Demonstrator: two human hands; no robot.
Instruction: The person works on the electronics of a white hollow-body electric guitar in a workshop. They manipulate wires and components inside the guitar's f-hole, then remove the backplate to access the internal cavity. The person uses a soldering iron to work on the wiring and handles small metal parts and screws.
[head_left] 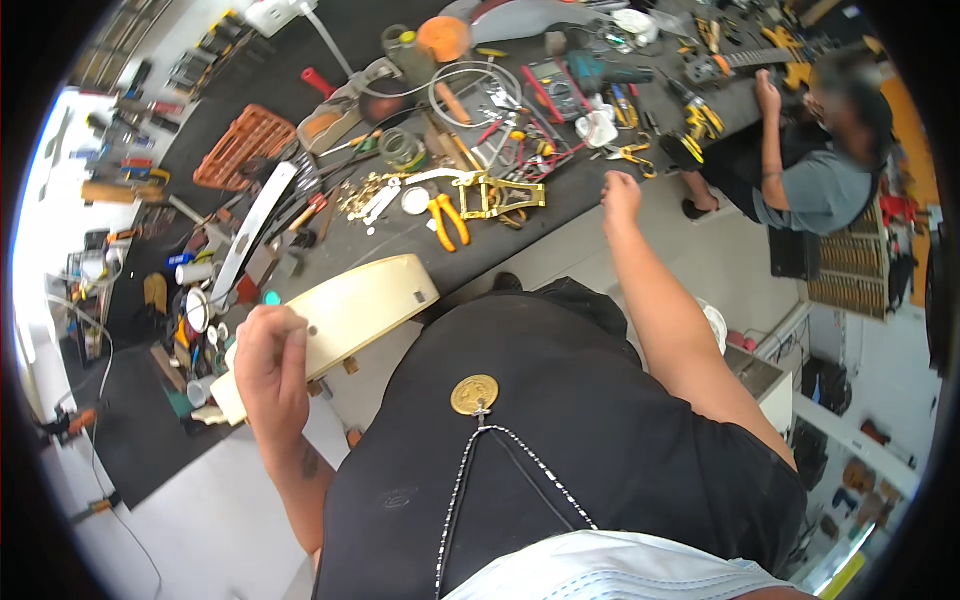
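Note:
My left hand (275,365) is closed on a long, cream-coloured curved panel (365,300) with a small dark hole near its far end. The panel is tilted over the bench's front edge, apart from my body. Out to the right, my right hand (621,200) is raised beside the bench edge with its fingers curled together; whatever is in them, if anything, is hidden. Nearest to it on the bench are yellow-and-black pliers (632,157). A gold-coloured metal frame (503,195) lies between my hands, next to orange-handled pliers (448,222).
The dark workbench (345,245) is crowded with tools, glass jars (402,150), a red multimeter (556,90) and an orange plastic case (243,147). At the right a person (825,170) sits at the same bench, one hand near a grey-and-orange tool (735,64).

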